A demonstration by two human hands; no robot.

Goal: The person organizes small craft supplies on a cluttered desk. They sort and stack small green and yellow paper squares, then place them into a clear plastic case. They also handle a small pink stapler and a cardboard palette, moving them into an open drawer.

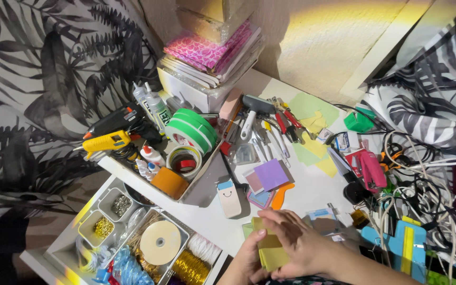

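Both my hands meet at the bottom middle of the head view over a folded yellow-green paper [273,256]. My left hand [249,261] holds the paper from below at its left edge. From the right, my right hand [296,243] lies flat on top of it with the fingers pressed along the fold. The paper rests on the white table [207,221], just below a small pale figure with a drawn face [230,197] and a purple square of paper [271,174].
A box [201,187] holds green tape rolls [192,129], glue bottles and two glue guns [113,132]. An open drawer at lower left holds a ribbon spool [160,242] and gold trims. Pliers, paper sheets, a pink stapler [371,169] and tangled cables [428,195] crowd the right.
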